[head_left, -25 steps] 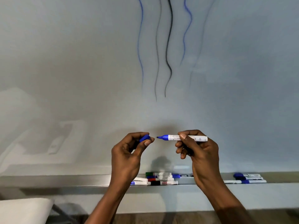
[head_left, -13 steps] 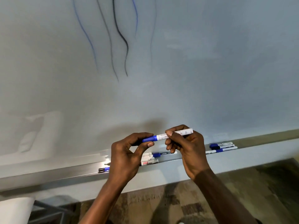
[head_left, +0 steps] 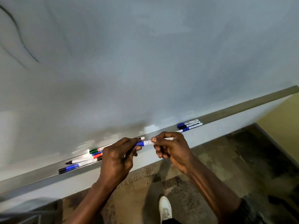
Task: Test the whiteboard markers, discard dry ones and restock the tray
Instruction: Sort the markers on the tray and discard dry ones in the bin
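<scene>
Both hands hold one blue-capped white marker (head_left: pixel 146 143) level in front of the whiteboard tray (head_left: pixel 42 173). My left hand (head_left: pixel 119 156) grips its blue cap end. My right hand (head_left: pixel 171 147) pinches the white barrel. The cap sits on the marker. Several markers (head_left: pixel 84 160) with green, red, blue and black caps lie in the tray to the left of my hands. A second small group of blue and black markers (head_left: pixel 189 125) lies in the tray to the right.
The whiteboard (head_left: pixel 145 62) fills the upper view, with dark test strokes (head_left: pixel 21 39) at its top left. Below the tray is patterned brown floor (head_left: pixel 226 159). A white shoe (head_left: pixel 165 207) shows at the bottom.
The cap, held apart in my left hand a second ago, is now pushed onto the marker's tip. The view has swung down and right, so the test strokes slid to the left.
</scene>
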`<state>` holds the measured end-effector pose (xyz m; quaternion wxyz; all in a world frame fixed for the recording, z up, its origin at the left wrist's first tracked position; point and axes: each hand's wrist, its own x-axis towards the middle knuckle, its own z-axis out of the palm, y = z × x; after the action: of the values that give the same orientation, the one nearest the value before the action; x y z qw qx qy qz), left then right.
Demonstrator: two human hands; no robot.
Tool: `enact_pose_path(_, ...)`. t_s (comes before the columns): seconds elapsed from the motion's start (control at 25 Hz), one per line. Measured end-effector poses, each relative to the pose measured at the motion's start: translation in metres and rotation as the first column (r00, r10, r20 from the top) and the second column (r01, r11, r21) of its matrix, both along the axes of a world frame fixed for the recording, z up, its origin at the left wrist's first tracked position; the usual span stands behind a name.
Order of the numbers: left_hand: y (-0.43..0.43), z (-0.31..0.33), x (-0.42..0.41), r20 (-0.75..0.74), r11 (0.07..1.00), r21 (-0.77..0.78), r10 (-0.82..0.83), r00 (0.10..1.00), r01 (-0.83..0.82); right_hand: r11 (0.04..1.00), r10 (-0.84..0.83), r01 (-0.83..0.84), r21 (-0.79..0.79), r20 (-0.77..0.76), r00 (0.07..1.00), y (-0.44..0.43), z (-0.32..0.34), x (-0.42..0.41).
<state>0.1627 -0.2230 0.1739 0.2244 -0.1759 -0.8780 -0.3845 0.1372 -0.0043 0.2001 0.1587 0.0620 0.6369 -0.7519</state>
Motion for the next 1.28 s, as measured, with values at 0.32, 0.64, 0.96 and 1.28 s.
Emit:
enact_pose_path(0.32,0.068,-0.043,-0.035,0.073,0.971,-0.239,-0.003,0.997,0.020,0.997,0.048,-0.056,0.058,0.117,0.992,0.071,-0.045,-0.035)
enact_pose_path(0.64,0.145,-0.118,-0.077,0.061,0.901,-0.430,0.094,0.994,-0.059,0.990,-0.009,-0.027,0.137,0.253,0.967,0.132,-0.117,-0.071)
enact_pose_path(0.96,0.181,-0.163,-0.134,0.084,0.786,-0.573,0.338,0.937,-0.232,0.449,0.068,0.312,0.837,-0.380,0.923,0.235,-0.204,-0.113)
enact_pose_path(1.28,0.192,-0.191,-0.148,0.147,0.692,-0.710,0.322,0.935,-0.126,0.110,0.546,0.192,0.975,-0.220,0.808,0.255,-0.234,-0.138)
